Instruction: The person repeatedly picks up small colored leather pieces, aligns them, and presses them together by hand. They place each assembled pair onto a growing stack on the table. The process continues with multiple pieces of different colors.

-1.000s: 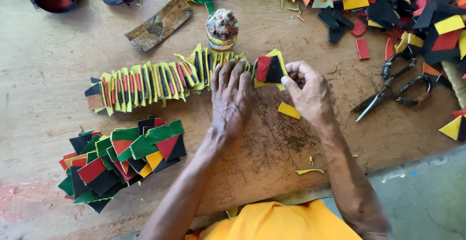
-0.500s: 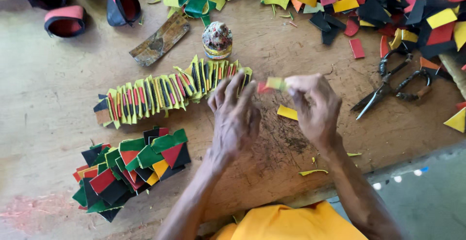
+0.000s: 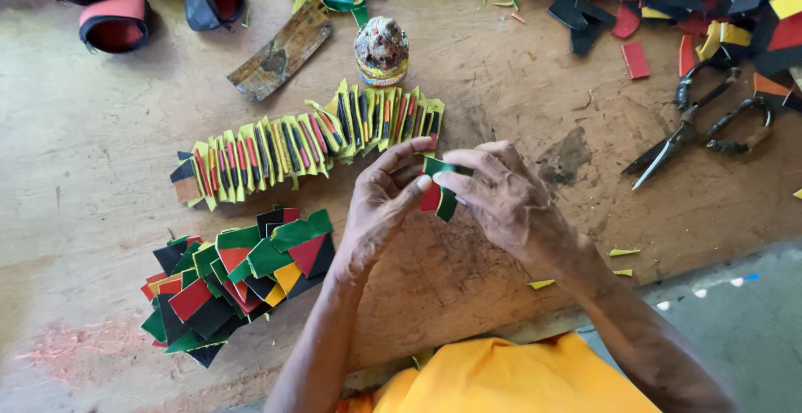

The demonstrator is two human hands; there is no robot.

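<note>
Just below the folded strip row (image 3: pixel 309 141), both hands pinch one green-and-red piece (image 3: pixel 440 192). Left hand (image 3: pixel 380 204) and right hand (image 3: pixel 510 204) fingers grasp it. A lidded jar (image 3: pixel 382 50) stands above the row.

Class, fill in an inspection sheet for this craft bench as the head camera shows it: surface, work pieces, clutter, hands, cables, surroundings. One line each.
Surface: worn wooden table, scuffed, with a dark stain near the middle.
Work pieces: small folded red and green piece pinched between both hands; row of folded pieces standing on edge; pile of cut pieces at lower left.
Clutter: scissors, small smeared jar, flat wooden strip, loose coloured offcuts along the top edge.
Hands: left hand and right hand both grip the small piece.
Cables: nothing seen.
Surroundings: grey floor beside the table; orange garment below.
</note>
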